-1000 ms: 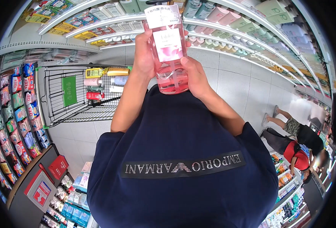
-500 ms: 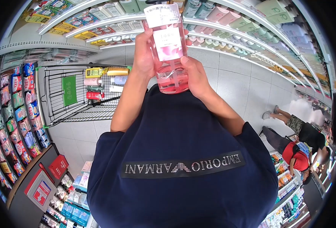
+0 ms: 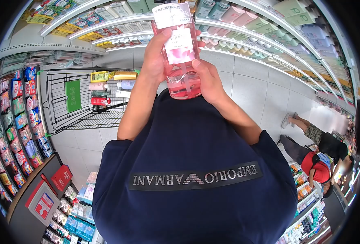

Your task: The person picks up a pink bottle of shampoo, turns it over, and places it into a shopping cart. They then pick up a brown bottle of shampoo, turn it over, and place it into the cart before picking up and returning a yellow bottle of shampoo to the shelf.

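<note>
The pink pump bottle [image 3: 183, 81] is grasped from opposite sides by left hand [image 3: 154, 61] and right hand [image 3: 209, 79], fingers curled around it, apparently for steadiness, front label [image 3: 180, 48] left mostly uncovered.

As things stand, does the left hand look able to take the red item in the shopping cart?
Probably not: the left hand is occupied, holding the pink bottle together with the right hand. Nothing seems to cover the red item in the shopping cart, though reach is uncertain.
</note>
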Available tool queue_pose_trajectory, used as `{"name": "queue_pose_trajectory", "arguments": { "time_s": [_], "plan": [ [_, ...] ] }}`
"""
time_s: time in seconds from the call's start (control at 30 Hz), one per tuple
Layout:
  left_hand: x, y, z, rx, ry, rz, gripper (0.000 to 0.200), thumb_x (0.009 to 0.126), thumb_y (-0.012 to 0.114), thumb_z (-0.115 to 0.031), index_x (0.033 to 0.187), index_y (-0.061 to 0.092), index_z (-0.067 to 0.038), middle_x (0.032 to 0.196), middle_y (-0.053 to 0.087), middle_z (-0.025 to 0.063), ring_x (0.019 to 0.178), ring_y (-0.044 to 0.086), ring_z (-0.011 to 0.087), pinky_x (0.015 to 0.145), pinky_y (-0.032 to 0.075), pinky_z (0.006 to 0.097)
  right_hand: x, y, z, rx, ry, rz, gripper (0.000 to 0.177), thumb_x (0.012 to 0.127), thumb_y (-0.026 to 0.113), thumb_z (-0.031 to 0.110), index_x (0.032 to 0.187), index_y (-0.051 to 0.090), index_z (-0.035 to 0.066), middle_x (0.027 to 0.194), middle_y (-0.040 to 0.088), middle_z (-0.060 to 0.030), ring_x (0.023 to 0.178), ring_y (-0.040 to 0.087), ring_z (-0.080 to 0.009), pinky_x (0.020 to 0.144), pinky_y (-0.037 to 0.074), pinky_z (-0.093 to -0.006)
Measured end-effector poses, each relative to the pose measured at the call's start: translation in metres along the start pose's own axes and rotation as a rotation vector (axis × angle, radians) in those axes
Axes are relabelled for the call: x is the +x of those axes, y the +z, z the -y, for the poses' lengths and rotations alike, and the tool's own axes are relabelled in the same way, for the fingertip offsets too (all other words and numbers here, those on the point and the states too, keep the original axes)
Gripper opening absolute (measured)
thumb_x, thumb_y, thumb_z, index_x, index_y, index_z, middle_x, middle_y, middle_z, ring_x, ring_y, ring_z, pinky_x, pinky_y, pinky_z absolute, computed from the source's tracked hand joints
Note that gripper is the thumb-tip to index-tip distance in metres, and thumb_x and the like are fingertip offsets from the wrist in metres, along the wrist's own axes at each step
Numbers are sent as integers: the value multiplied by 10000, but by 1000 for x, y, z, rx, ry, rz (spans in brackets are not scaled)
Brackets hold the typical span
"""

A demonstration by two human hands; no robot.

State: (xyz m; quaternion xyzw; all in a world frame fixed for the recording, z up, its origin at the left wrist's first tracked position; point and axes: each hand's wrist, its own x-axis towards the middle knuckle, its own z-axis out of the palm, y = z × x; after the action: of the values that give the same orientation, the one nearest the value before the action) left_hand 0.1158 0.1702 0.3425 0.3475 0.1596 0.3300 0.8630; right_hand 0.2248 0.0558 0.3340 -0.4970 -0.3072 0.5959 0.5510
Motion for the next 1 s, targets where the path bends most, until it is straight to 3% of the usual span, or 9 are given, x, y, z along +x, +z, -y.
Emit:
{"name": "queue_pose_trajectory", "arguments": {
  "time_s": [0.53, 0.87, 1.0],
  "plan": [
    [1, 2, 1, -39, -9, -59, 704, 931, 196, -541, 1299, 443, 7, 1119, 603, 211, 903, 649, 328, 766, 551, 414, 1, -3, -4, -25, -5, 6, 476, 975, 423, 370, 1073, 596, -63, 954, 653, -109, 868, 600, -142, 781, 476, -269],
    [0, 4, -3, -65, 8, -49, 682, 925, 219, -512, 1299, 440, 15, 1154, 587, 235, 917, 641, 351, 768, 550, 423, 1, -2, 2, -64, -5, 1, 468, 975, 423, 363, 1081, 596, -59, 965, 651, -110, 879, 601, -138, 788, 478, -267],
    [2, -1, -7, -65, -14, -80, 692, 919, 239, -529, 1299, 441, 13, 1165, 582, 236, 926, 637, 357, 766, 552, 437, 2, -6, 8, 49, 68, 157, 383, 938, 533, 237, 1195, 521, -47, 1029, 632, -107, 932, 604, -135, 817, 496, -283]
  ]
}}
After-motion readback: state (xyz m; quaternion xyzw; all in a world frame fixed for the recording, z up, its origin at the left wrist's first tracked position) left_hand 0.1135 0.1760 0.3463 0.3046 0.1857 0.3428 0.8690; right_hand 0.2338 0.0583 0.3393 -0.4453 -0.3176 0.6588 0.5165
